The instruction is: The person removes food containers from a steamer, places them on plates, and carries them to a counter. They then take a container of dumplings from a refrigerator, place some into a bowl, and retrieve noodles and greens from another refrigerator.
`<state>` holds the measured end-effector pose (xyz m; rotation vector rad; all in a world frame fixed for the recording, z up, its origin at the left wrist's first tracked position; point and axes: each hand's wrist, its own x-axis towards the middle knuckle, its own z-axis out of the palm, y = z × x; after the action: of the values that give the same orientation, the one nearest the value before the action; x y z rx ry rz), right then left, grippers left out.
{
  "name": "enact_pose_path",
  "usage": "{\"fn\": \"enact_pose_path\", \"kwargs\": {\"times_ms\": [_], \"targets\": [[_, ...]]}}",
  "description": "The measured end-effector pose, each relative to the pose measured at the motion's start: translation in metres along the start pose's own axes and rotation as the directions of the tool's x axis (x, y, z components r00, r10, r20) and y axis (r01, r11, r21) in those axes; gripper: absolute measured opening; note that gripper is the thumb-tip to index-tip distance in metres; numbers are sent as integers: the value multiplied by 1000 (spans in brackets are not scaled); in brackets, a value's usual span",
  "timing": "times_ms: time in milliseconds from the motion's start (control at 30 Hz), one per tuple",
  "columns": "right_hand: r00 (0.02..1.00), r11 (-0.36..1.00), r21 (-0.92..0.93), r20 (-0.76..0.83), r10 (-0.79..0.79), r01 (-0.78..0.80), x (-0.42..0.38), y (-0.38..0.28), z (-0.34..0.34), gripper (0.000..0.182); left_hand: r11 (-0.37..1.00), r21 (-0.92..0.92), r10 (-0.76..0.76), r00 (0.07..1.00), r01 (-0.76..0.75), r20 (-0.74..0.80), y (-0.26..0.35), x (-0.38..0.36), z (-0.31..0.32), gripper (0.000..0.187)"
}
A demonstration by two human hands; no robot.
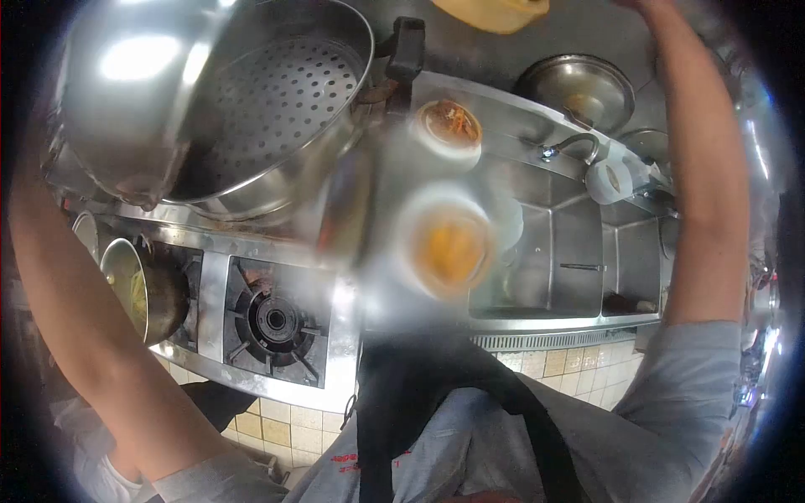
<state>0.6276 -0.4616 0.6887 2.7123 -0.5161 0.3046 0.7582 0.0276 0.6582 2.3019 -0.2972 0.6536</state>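
Note:
On the left, my left forearm (75, 310) reaches up to the outer side of a large domed metal lid (126, 92). My left hand is hidden there, so its grip does not show. The lid is tilted up beside a big steel steamer pot (277, 184) with a perforated plate (293, 92) inside. My right arm (704, 151) stretches to the top edge, where only a sliver of my right hand (636, 3) shows, its fingers out of frame. Nearest to it, a yellow container (495, 12) is partly cut off.
A gas burner (277, 318) and a pot with pale green contents (159, 293) are at lower left. A steel sink (579, 235) with a faucet (579, 147) lies right. A white tub (444, 151) and a blurred bowl (449, 251) of orange-yellow food stand between. A pan (579, 88) is behind.

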Motion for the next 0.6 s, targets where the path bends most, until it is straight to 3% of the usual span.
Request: {"fn": "enact_pose_path", "kwargs": {"times_ms": [33,100,133,167,200,233,300,333,433,600], "targets": [[1000,1000,-4,1,4,-4,0,12,17,35,999,38,-20,1000,20,18,9,3,3,48],[986,998,-65,162,22,-11,3,35,60,33,993,114,-38,998,31,59,27,1,9,47],[982,996,-84,188,18,-2,-7,34,76,42,995,101,-6,992,-6,123,32,3,21,47],[959,997,-77,282,10,12,1,33,97,25,995,86,27,983,-43,184,36,8,32,46],[976,993,-86,210,-57,76,-9,38,121,28,994,70,62,968,-81,244,40,13,44,46],[954,997,-64,298,-31,52,-14,29,135,29,992,51,97,948,-118,303,43,17,56,46],[978,999,-38,210,-20,28,-30,18,174,25,960,249,67,967,-130,246,44,20,85,48],[983,999,-6,181,-45,47,-33,14,193,24,884,371,217,952,-286,218,48,10,93,51],[963,997,14,258,-75,74,-39,-11,219,22,870,396,268,956,-294,120,60,-10,99,52],[950,999,-22,311,-36,45,-32,-39,262,22,879,421,204,975,-224,93,74,-15,101,52]]}}
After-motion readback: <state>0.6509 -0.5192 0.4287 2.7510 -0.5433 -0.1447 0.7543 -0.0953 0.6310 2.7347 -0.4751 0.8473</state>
